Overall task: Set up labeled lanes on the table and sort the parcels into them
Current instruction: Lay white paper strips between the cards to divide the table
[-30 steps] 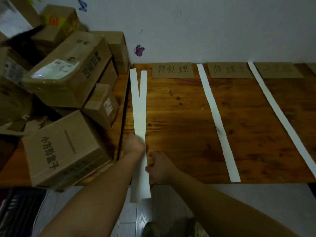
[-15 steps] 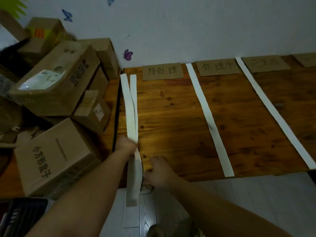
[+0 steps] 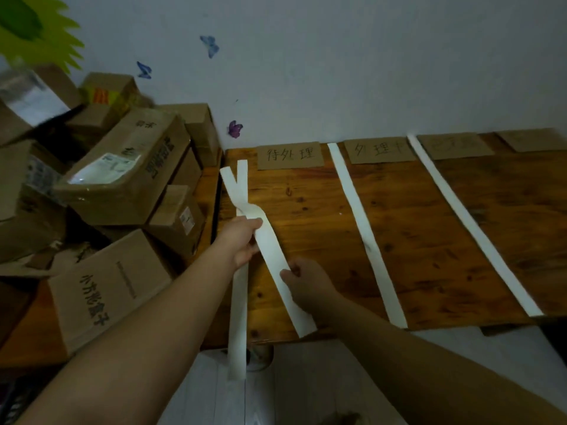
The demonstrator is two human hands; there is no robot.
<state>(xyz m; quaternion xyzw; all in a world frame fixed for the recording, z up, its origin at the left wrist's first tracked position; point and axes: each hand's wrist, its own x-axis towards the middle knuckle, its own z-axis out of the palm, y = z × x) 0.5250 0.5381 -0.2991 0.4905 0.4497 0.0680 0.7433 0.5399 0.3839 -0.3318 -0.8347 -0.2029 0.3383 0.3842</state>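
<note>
Item: lane set-up on brown varnished wooden counter (image 3: pixel 429 240), in progress.

Dividers laid: two long white paper strips, one (image 3: pixel 365 234) between the first and second lanes, one (image 3: pixel 469 222) between the second and third, both lying flat from wall edge to near edge.

Dividers pending: two more white paper strips at the counter's left edge, crossing each other under the left hand (image 3: pixel 245 240). The left hand is pinching the crossing point. The right hand (image 3: pixel 306 280) is pinching one strip (image 3: pixel 276 256), which is angling across the near left corner; the other strip (image 3: pixel 239 317) is hanging off the near edge toward the floor.

Labels: brown cardboard cards along the wall edge, the first (image 3: pixel 290 154) and second (image 3: pixel 379 150) showing handwritten characters; two further cards (image 3: pixel 454 145) are sitting to the right, writing too faint to read.

Parcels: stacked brown cardboard boxes (image 3: pixel 122 179) are sitting left of the lanes, none sorted yet; judged remaining work is the left border, then all sorting.
</note>
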